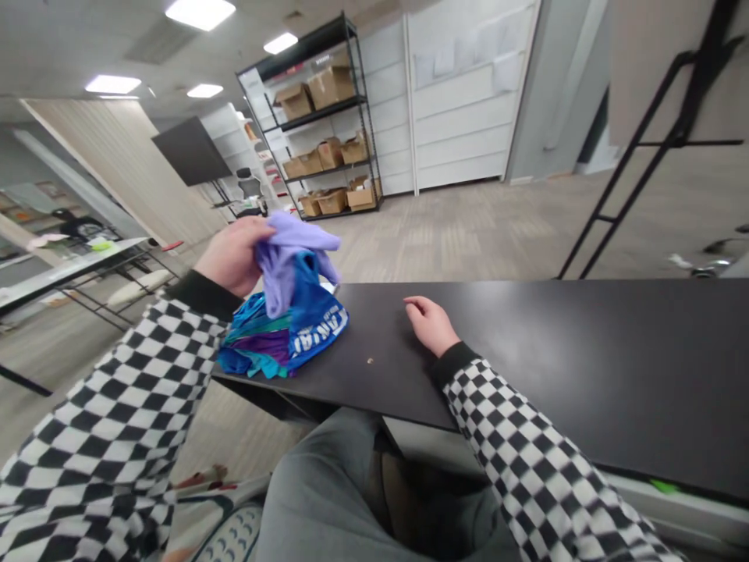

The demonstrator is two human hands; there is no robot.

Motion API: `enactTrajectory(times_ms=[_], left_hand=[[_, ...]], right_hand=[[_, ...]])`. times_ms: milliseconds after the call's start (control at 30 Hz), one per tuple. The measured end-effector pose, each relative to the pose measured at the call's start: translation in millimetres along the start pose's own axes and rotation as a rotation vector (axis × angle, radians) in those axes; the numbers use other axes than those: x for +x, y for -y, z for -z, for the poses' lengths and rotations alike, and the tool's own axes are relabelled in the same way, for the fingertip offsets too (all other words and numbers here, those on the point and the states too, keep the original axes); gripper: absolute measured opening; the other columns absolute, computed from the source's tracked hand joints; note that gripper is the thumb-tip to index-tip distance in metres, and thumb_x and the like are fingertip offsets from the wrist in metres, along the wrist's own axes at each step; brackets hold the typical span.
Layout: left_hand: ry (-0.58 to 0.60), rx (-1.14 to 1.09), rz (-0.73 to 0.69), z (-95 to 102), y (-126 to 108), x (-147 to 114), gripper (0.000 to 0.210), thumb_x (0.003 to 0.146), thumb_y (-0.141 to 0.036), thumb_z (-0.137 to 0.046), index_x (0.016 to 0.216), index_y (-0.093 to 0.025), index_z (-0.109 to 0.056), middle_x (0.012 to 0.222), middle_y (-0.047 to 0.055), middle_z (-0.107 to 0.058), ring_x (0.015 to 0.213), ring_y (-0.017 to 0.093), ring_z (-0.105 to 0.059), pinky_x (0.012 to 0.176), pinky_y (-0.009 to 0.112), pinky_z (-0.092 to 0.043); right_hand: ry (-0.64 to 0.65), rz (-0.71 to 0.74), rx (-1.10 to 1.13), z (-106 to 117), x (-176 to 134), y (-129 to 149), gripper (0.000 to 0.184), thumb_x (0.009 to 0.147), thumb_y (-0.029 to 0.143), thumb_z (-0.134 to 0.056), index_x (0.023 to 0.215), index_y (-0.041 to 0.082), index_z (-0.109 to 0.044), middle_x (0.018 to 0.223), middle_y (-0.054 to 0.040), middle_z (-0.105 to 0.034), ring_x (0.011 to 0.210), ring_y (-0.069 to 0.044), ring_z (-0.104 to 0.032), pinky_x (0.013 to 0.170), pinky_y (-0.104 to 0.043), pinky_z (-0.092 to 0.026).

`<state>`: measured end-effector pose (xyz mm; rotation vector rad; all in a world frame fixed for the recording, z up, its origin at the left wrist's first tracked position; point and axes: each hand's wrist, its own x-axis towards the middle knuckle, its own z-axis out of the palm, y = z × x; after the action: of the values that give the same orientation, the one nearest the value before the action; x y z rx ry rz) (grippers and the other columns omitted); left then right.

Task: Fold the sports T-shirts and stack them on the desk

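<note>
Pinching a soft lilac cloth, apparently so it drapes freely, the person's left hand hovers above a crumpled blue-and-teal fabric pile on the matte black tabletop, where the right hand rests loosely curled, seemingly empty.

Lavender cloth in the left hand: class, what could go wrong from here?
1. The lavender cloth in the left hand overlaps the lettered blue cloth in this view; lifting might drag both.
2. The cloth pile lies at the edge of the black table, so a tug could make pieces slide off.
</note>
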<state>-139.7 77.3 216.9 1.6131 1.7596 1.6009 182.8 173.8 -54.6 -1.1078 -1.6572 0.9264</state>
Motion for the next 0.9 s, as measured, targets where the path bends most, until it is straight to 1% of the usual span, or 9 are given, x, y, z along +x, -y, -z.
enactTrajectory(times_ms=[100, 167, 267, 367, 500, 600, 700, 800, 900], left_hand=[[0.383, -0.338, 0.141, -70.1, 15, -58, 0.04, 0.087, -0.039, -0.09, 0.114, -0.016, -0.071, 0.097, 0.002, -0.077, 0.083, 0.019, -0.076, 0.086, 0.038, -0.065], [0.519, -0.463, 0.201, -115.8, 28, -91, 0.04, 0.088, -0.046, -0.092, 0.111, -0.019, -0.074, 0.097, 0.002, -0.079, 0.085, 0.02, -0.076, 0.087, 0.037, -0.065], [0.546, -0.679, 0.269, -170.8, 44, -122, 0.041, 0.091, -0.05, -0.092, 0.119, -0.025, -0.076, 0.112, 0.004, -0.082, 0.106, 0.024, -0.08, 0.101, 0.041, -0.065], [0.621, -0.826, 0.366, -200.7, 56, -145, 0.056, 0.096, -0.065, -0.083, 0.141, -0.033, -0.073, 0.144, 0.008, -0.079, 0.133, 0.031, -0.076, 0.119, 0.054, -0.057], [0.735, -0.636, 0.439, -194.6, 83, -179, 0.067, 0.094, -0.076, -0.08, 0.144, -0.032, -0.077, 0.156, 0.015, -0.074, 0.138, 0.039, -0.075, 0.123, 0.062, -0.054], [0.471, -0.255, 0.295, -164.4, 115, -192, 0.053, 0.098, -0.067, -0.077, 0.128, -0.025, -0.084, 0.139, 0.018, -0.082, 0.128, 0.04, -0.078, 0.116, 0.06, -0.059], [0.288, 0.229, 0.131, -132.5, 150, -189, 0.056, 0.094, -0.063, -0.075, 0.132, -0.022, -0.081, 0.14, 0.017, -0.08, 0.138, 0.042, -0.071, 0.125, 0.06, -0.053], [0.361, 0.624, -0.014, -111.3, 182, -184, 0.063, 0.09, -0.06, -0.076, 0.14, -0.022, -0.078, 0.148, 0.018, -0.074, 0.145, 0.042, -0.065, 0.131, 0.058, -0.047], [0.395, 0.785, -0.073, -94.8, 205, -177, 0.051, 0.099, -0.058, -0.063, 0.13, -0.021, -0.08, 0.13, 0.019, -0.077, 0.131, 0.04, -0.071, 0.123, 0.056, -0.053]], right_hand=[[-0.039, -0.085, 0.148, 15, 4, -8, 0.046, 0.105, 0.055, -0.057, 0.124, 0.019, -0.078, 0.096, -0.0062, -0.078, 0.081, -0.022, -0.07, 0.082, -0.036, -0.059], [-0.015, -0.129, 0.257, 29, 4, -14, 0.057, 0.106, 0.067, -0.053, 0.127, 0.018, -0.076, 0.097, -0.0067, -0.077, 0.075, -0.021, -0.067, 0.074, -0.034, -0.057], [0.134, -0.164, 0.387, 59, -3, -21, 0.068, 0.104, 0.077, -0.056, 0.134, 0.019, -0.073, 0.107, -0.0099, -0.079, 0.085, -0.022, -0.071, 0.074, -0.033, -0.057], [0.415, -0.175, 0.455, 92, -15, -25, 0.068, 0.091, 0.073, -0.082, 0.135, 0.022, -0.073, 0.119, -0.0111, -0.08, 0.098, -0.024, -0.074, 0.073, -0.03, -0.057], [0.647, -0.16, 0.438, 120, -23, -26, 0.068, 0.078, 0.057, -0.098, 0.13, 0.022, -0.073, 0.096, -0.0014, -0.074, 0.078, -0.017, -0.065, 0.059, -0.024, -0.046], [0.738, -0.157, 0.349, 121, -22, -24, 0.063, 0.081, 0.053, -0.095, 0.131, 0.021, -0.072, 0.077, 0.0062, -0.064, 0.06, -0.012, -0.051, 0.052, -0.024, -0.035], [0.71, -0.081, 0.213, 113, -22, -19, 0.044, 0.086, 0.052, -0.089, 0.115, 0.021, -0.075, 0.076, 0.0064, -0.061, 0.06, -0.012, -0.047, 0.054, -0.025, -0.036], [0.612, 0.059, 0.007, 105, -26, -15, 0.026, 0.084, 0.042, -0.088, 0.09, 0.022, -0.071, 0.08, 0.0037, -0.064, 0.071, -0.015, -0.054, 0.063, -0.026, -0.044], [0.592, 0.004, -0.059, 106, -28, -17, 0.011, 0.085, 0.03, -0.077, 0.091, 0.023, -0.07, 0.075, 0.0038, -0.066, 0.065, -0.016, -0.056, 0.061, -0.027, -0.045]])
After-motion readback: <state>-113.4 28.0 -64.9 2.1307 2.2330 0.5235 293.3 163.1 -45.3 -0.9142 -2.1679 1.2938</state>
